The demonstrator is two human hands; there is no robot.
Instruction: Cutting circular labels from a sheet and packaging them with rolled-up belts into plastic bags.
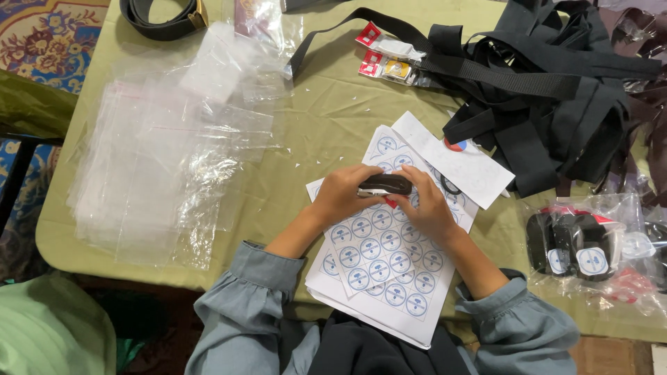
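Black rolled belt [386, 184] between both hands

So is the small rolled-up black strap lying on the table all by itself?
No, the small rolled-up black strap is held between the left hand and the right hand, above the white sheets of round blue stickers.

- table [326, 118], olive-green cloth cover
- clear plastic bags [160, 167], left
- round-sticker sheets [389, 264], lower centre
- black straps [549, 97], upper right
- bagged black items [590, 250], right
- coiled black belt [163, 17], top left
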